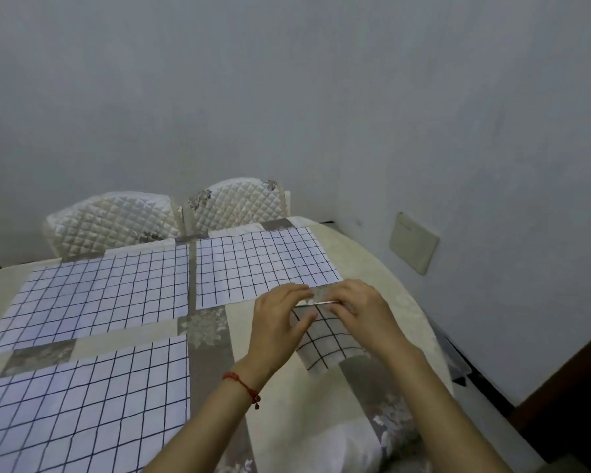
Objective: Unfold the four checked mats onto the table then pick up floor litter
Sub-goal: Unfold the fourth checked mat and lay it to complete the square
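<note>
Three white mats with a dark grid lie flat on the table: one at the far left [96, 295], one at the far right [263, 264] and one at the near left [82, 407]. A fourth checked mat [328, 343], still folded, hangs above the table's near right part. My left hand [280, 322] and my right hand [359, 308] pinch its top edge side by side, fingers curled over the fold. A red string circles my left wrist.
The table [287, 421] wears a beige and grey patterned cloth. Two quilted white chairs [116, 220] [239, 203] stand at its far side against a grey wall. A beige wall plate [413, 242] sits at the right; dark floor shows beyond the table's right edge.
</note>
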Tool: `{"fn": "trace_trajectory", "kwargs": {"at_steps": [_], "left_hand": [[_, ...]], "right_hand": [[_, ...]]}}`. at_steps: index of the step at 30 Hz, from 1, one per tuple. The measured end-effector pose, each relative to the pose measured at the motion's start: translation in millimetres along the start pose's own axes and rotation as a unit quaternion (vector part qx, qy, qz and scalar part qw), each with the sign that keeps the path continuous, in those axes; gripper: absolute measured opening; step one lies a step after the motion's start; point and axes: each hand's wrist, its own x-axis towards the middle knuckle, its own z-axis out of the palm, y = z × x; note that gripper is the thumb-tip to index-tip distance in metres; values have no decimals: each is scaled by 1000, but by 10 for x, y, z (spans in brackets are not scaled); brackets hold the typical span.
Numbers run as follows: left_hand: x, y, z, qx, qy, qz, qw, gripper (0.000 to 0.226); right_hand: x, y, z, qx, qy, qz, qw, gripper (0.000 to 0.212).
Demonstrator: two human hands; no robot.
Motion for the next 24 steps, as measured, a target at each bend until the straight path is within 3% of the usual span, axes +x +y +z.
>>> {"fn": "trace_trajectory", "kwargs": {"at_steps": [7, 10, 14, 21, 24], "left_hand": [[232, 376, -483, -60, -54, 16, 997, 10], [314, 432, -660, -100, -15, -23, 995, 10], [400, 448, -929, -157, 47, -100, 981, 15], [382, 422, -1184, -227, 112, -161, 954, 21], [316, 381, -1206, -208, 111, -190, 953, 8]], "right_hand": [[45, -427, -410, 162, 27, 69, 984, 7], [24, -444, -562, 194, 21, 115, 974, 9], [-105, -370, -713, 213, -40, 167, 962, 24], [-154, -471, -764, 267, -7, 174, 948, 18], [-100, -584, -732, 275, 20, 184, 943, 17]]}}
